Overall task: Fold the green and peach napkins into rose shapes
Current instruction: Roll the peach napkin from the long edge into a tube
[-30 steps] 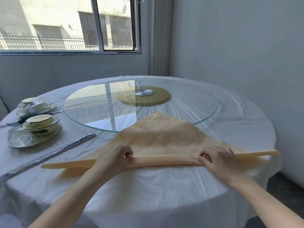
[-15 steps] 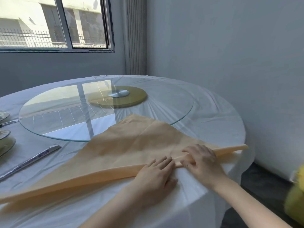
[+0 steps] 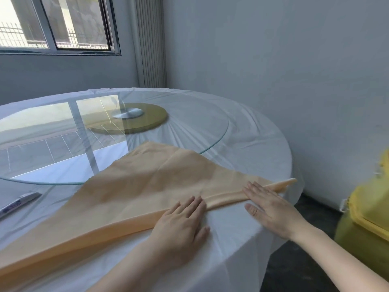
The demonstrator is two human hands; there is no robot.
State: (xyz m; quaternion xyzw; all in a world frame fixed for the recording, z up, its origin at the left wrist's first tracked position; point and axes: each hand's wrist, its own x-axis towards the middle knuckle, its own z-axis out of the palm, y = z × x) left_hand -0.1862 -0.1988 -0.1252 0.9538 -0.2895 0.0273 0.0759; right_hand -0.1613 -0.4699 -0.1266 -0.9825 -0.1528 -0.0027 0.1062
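Observation:
The peach napkin [image 3: 151, 182] lies as a triangle on the white tablecloth, its tip resting on the glass turntable. Its long near edge is rolled into a narrow band running from the lower left to the right end. My left hand [image 3: 181, 224] lies flat, palm down, on the rolled band near the middle. My right hand [image 3: 271, 205] lies flat with fingers spread over the roll near its right end. Neither hand pinches the cloth. No green napkin is in view.
A glass turntable [image 3: 210, 131] on a round tan base [image 3: 134, 119] fills the table's middle. A wrapped pair of chopsticks [image 3: 16, 204] lies at the left edge. A yellow bin [image 3: 366, 226] stands on the floor at the right, close to the wall.
The view has swung to the right, so the bowls left the frame. Both hands went from pinching the rolled edge to lying flat on it, and they have shifted toward its right end.

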